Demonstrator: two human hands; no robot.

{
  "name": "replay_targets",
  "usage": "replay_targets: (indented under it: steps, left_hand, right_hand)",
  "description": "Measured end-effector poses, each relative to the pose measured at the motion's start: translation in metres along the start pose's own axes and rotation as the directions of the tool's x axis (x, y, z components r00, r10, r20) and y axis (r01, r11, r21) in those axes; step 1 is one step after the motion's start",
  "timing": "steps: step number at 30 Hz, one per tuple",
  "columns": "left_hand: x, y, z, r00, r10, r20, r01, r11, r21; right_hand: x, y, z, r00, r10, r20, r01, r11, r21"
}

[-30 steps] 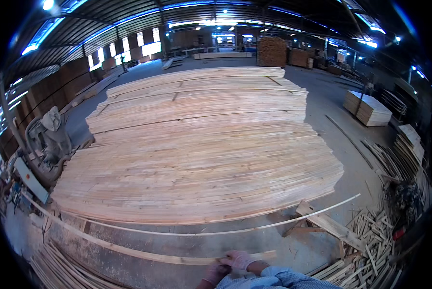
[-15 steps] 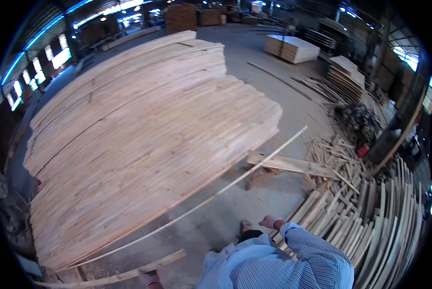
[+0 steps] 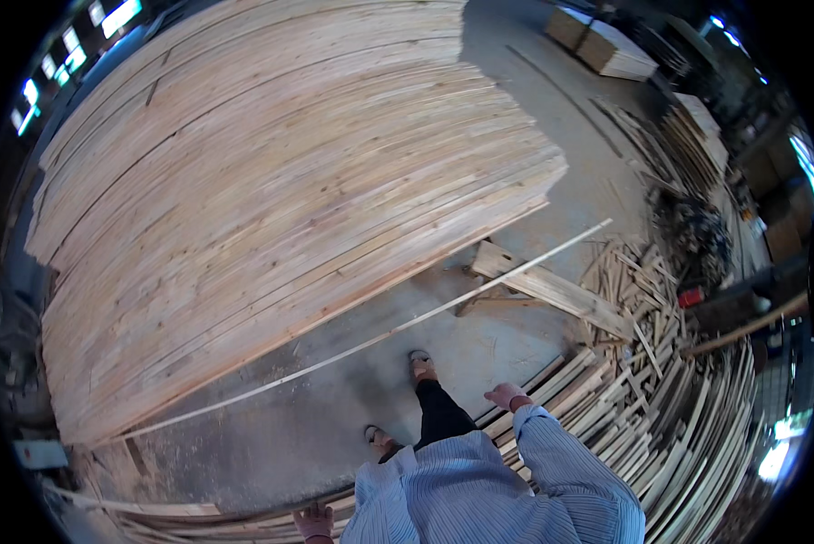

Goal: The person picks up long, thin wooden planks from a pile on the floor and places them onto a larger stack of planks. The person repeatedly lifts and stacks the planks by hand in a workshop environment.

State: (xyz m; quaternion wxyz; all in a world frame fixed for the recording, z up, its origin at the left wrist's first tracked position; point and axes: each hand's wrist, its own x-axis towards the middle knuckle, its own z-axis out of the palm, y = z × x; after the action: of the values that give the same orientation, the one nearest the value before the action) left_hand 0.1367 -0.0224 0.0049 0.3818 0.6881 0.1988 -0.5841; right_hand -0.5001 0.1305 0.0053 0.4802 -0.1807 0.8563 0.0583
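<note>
Two hands are in view: the right hand (image 3: 504, 395) has its fingers loosely bent with nothing visible in them, just beside the piled strips (image 3: 597, 399); the left hand (image 3: 313, 523) has fingers partly spread, nearest the long strips (image 3: 266, 523) to their left, though whether they touch cannot be told. One thin strip (image 3: 390, 334) slants ahead of both hands' fingers, crossing a plank (image 3: 556, 288) beyond the right ones. Its nearness to the feet (image 3: 422, 365) could cause a trip. Right of the right fingers, the pile lies loose and uneven, so pieces might slide, or splinters catch a brushing hand.
</note>
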Motion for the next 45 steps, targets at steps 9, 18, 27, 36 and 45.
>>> replay_targets:
  steps: [9,18,27,36,45]
  left_hand:
    - [-0.107,-0.098,-0.013,0.999,-0.009,-0.05,0.009,1.0,0.01]
    - [-0.172,-0.172,-0.007,0.978,0.014,-0.21,-0.003,0.998,0.056]
    - [-0.136,-0.174,0.016,0.992,0.014,-0.127,-0.003,0.996,0.089]
    - [-0.032,-0.119,0.061,0.958,-0.015,0.288,-0.04,0.982,0.184]
    - [-0.005,-0.084,0.162,0.967,-0.008,0.256,-0.026,0.991,0.131]
  right_hand:
    - [0.213,-0.132,-0.105,0.978,-0.202,0.053,0.203,0.867,-0.455]
    - [0.353,-0.205,-0.114,0.919,-0.361,0.159,0.341,0.524,-0.781]
    - [0.337,-0.188,-0.106,0.84,-0.49,0.235,0.477,0.456,-0.751]
    - [0.091,-0.141,-0.107,0.86,-0.479,0.178,0.426,0.479,-0.768]
    - [-0.116,-0.063,-0.067,0.606,-0.794,-0.048,0.415,0.366,-0.833]
